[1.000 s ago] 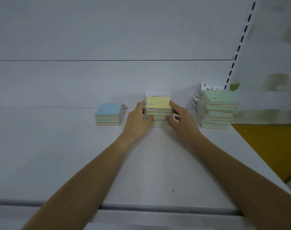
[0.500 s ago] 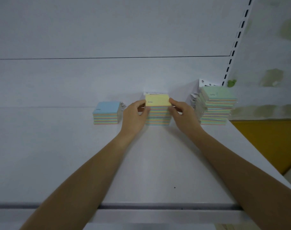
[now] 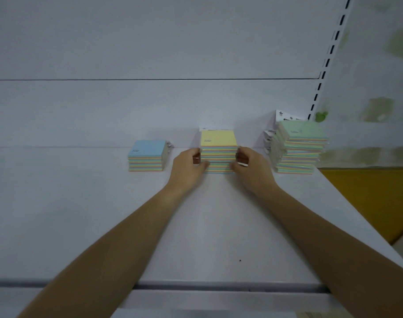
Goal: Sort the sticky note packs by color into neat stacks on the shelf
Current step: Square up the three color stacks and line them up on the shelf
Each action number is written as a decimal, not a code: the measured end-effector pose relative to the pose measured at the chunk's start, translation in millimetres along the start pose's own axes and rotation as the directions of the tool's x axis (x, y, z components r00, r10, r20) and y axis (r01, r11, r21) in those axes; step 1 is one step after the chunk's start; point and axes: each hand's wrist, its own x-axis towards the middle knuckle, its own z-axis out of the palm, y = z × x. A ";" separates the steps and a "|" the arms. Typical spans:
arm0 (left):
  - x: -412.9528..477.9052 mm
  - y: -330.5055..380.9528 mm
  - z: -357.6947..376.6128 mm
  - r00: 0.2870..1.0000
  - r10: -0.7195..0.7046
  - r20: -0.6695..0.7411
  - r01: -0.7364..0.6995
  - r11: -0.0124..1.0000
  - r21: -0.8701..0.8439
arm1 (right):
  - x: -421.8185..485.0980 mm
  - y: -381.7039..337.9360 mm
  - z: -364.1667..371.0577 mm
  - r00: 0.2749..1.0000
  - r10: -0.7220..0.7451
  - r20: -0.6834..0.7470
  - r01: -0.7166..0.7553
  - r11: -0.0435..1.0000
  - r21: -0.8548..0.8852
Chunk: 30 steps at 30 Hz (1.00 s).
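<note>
Three stacks of sticky note packs stand near the back of the white shelf. The yellow-topped stack is in the middle. My left hand presses its left side and my right hand presses its right side, thumbs at the front lower edge. A low blue-topped stack stands to the left, apart from my hands. A taller, slightly uneven green-topped stack stands to the right.
The white back panel rises just behind the stacks. A slotted upright runs up at the right. Loose white wrappers lie behind the green stack. The shelf's right edge drops to a yellow surface.
Both hands have stayed on the yellow-topped stack, sliding lower down its sides. The stack looks squarer than a second ago. The view has shifted slightly.
</note>
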 end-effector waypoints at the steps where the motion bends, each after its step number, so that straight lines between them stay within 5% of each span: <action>1: 0.4 -0.6 0.4 1.000 0.002 -0.004 -0.002 1.000 -0.002 | 0.1 0.8 0.6 1.000 0.000 0.004 0.000 1.000 0.005; 15: -0.9 -2.8 0.5 0.996 -0.062 0.071 0.072 0.986 -0.152 | -2.3 3.1 2.3 0.998 0.062 0.025 -0.063 0.997 0.051; 30: -0.8 -5.7 3.7 0.998 -0.010 -0.054 0.003 0.992 -0.126 | 0.4 3.5 3.6 0.998 0.012 -0.063 -0.012 1.000 0.006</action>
